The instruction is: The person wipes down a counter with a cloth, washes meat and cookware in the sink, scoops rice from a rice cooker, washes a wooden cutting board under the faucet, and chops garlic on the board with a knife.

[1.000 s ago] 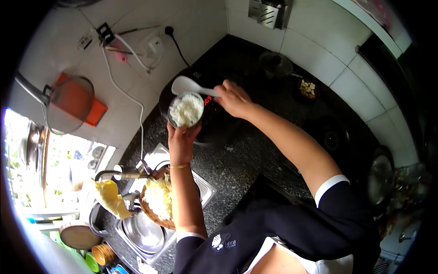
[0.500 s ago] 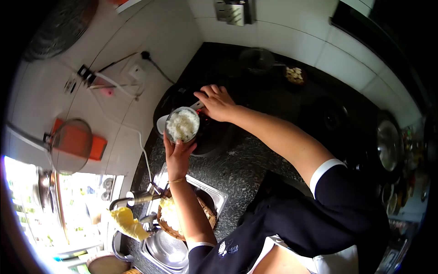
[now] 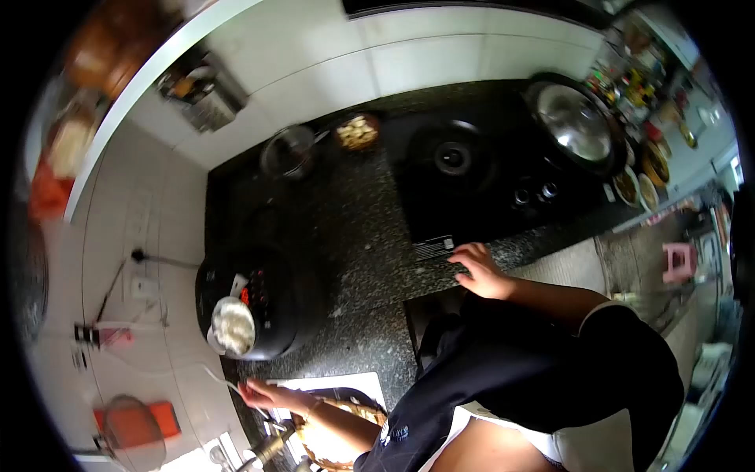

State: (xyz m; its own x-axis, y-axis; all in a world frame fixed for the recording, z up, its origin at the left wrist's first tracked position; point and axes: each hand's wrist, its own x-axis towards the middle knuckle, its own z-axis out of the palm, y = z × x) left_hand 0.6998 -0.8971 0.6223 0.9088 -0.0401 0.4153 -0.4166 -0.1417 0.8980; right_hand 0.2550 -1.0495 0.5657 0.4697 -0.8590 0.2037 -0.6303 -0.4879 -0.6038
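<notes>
A bowl of white rice [image 3: 233,327] sits on the lid of the black cooker [image 3: 283,315], beside its red display. Part of a white scoop [image 3: 238,283] shows just above the bowl. My left hand [image 3: 267,395], holding nothing, is below the cooker near the sink's edge, its fingers apart. My right hand [image 3: 481,270] is raised over the counter's front edge, near the stove, with its fingers spread and nothing in it. Under my left forearm, a woven basket [image 3: 376,412] with pale contents stands at the sink.
A black stove [image 3: 503,197] carries a large lidded pan [image 3: 572,122] at its right. Behind the counter [image 3: 354,259] stand a bowl of pale pieces [image 3: 357,132] and a glass-lidded pan [image 3: 289,152]. The faucet [image 3: 270,448] is low in view; a pink stool [image 3: 678,262] is far right.
The bowl of rice has been let go onto the cooker, and the scoop has left my right hand. My left hand moved down, my right hand toward the stove. The view turned right.
</notes>
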